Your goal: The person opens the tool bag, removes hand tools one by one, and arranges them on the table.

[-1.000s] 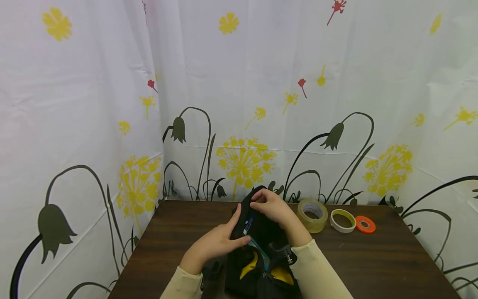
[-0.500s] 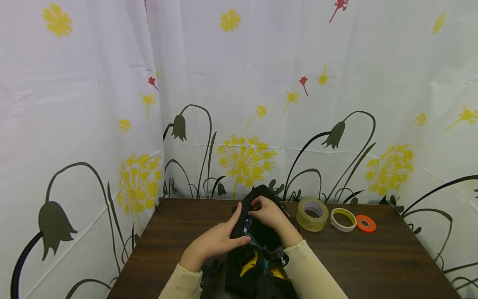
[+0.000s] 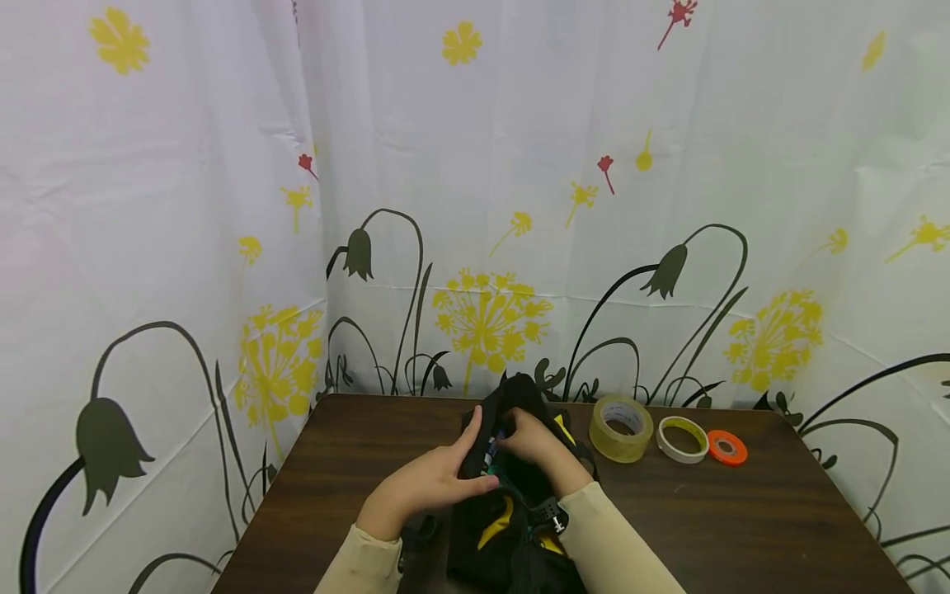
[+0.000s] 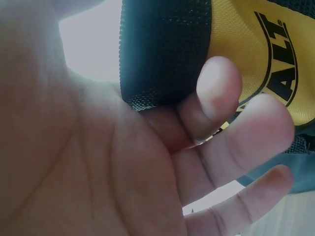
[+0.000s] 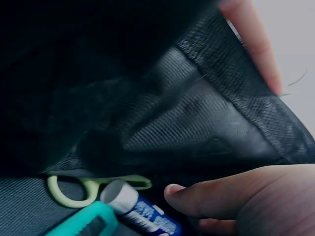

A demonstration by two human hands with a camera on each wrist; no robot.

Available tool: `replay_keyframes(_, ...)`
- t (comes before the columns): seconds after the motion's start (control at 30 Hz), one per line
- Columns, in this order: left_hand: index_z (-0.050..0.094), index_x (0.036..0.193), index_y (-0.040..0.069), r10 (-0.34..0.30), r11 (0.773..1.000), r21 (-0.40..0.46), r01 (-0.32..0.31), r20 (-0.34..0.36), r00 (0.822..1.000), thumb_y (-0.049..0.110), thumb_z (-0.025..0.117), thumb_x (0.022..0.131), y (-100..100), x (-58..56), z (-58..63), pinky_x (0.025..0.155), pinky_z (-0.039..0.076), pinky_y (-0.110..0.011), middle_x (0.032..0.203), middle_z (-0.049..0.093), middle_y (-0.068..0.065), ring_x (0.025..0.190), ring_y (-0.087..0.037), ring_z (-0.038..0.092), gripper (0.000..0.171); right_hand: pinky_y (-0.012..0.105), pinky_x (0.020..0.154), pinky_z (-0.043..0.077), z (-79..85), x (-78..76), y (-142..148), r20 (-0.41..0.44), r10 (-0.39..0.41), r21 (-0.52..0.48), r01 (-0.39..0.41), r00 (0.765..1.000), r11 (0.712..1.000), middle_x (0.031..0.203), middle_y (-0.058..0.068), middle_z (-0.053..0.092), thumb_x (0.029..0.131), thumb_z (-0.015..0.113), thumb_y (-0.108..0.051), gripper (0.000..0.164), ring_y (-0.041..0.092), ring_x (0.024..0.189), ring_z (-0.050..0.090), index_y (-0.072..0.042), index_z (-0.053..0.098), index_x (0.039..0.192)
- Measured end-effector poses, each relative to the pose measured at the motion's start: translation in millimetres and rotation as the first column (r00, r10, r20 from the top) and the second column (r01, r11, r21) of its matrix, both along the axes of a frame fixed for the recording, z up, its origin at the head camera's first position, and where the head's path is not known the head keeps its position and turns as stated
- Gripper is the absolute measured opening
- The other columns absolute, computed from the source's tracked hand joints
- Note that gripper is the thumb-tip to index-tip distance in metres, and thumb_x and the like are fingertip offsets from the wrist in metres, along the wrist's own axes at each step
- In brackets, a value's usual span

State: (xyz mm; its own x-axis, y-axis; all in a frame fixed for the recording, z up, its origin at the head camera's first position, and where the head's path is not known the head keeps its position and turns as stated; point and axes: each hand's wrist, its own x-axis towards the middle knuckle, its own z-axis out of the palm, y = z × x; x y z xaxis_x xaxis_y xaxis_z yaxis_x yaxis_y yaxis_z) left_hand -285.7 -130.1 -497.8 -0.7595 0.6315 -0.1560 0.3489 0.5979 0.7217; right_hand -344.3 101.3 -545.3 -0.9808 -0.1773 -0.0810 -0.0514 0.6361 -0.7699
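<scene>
A black and yellow tool bag stands open on the table, partly under my arms. My left hand holds its left rim, with the thumb apart from the fingers. In the left wrist view, that hand's fingers lie along the yellow lettered panel. My right hand reaches into the bag, its fingertips mostly hidden from the head view. In the right wrist view, its straight thumb lies near a blue glue stick with a white cap. Beside that are pale green-handled scissors and a teal object.
To the right of the bag, a wide roll of clear packing tape, a white tape roll and a small orange roll stand along the back of the brown table. A flower-printed curtain hangs behind.
My right hand has moved down from the bag's upper rim into its opening. The bag's far part has opened wider, showing a yellow edge. My left hand keeps nearly the same place.
</scene>
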Motion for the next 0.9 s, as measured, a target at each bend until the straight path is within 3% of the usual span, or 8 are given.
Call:
replay_keyframes(0.23, -0.015, 0.175, 0.033, -0.005, 1.000, -0.005, 0.005, 0.009, 1.000, 0.077, 0.058, 0.101, 0, 0.1, -2.8, 0.113, 0.053, -0.057, 0.168, 0.049, -0.020, 0.136, -0.037, 0.068, 0.113, 0.066, 0.118, 0.044, -6.6, 5.2, 0, 0.088, 0.030, 0.004, -0.030, 0.996, 1.000, 0.158, 0.036, 0.050, 0.090, 0.090, -0.023, 0.094, 0.048, 0.139, 0.058, 0.010, 0.036, 0.160)
replay_keyframes(0.47, -0.014, 0.175, 0.031, 0.004, 1.000, -0.029, -0.004, 0.001, 1.000, 0.076, 0.057, 0.102, 1, -1.2, -4.6, 0.108, 0.056, -0.055, 0.163, 0.055, -0.022, 0.128, -0.034, 0.073, 0.112, 0.066, 0.128, 0.032, -19.4, -0.7, 4, 0.155, 0.065, -0.132, -0.045, 0.986, 0.990, 0.171, 0.035, 0.032, 0.089, 0.090, -0.023, 0.116, 0.048, 0.153, 0.043, 0.006, 0.013, 0.170)
replay_keyframes(0.67, -0.015, 0.175, 0.034, 0.008, 1.000, -0.030, -0.008, 0.005, 1.000, 0.071, 0.058, 0.105, 0, -1.8, -7.0, 0.110, 0.055, -0.056, 0.163, 0.053, -0.022, 0.130, -0.036, 0.072, 0.108, 0.066, 0.131, 0.024, -28.0, -2.8, 6, 0.246, 0.064, -0.236, -0.004, 0.967, 0.972, 0.175, 0.030, 0.026, 0.087, 0.091, -0.022, 0.120, 0.047, 0.159, 0.033, 0.000, 0.011, 0.173)
replay_keyframes(0.9, -0.014, 0.175, 0.034, 0.004, 1.000, -0.021, -0.004, 0.006, 1.000, 0.067, 0.059, 0.106, 3, -2.3, -7.4, 0.118, 0.049, -0.059, 0.171, 0.043, -0.021, 0.146, -0.040, 0.060, 0.106, 0.067, 0.129, 0.029, -28.7, -5.2, 11, 0.252, 0.076, -0.228, -0.017, 0.965, 0.974, 0.177, 0.029, 0.025, 0.089, 0.091, -0.026, 0.119, 0.048, 0.160, 0.034, 0.002, 0.013, 0.174)
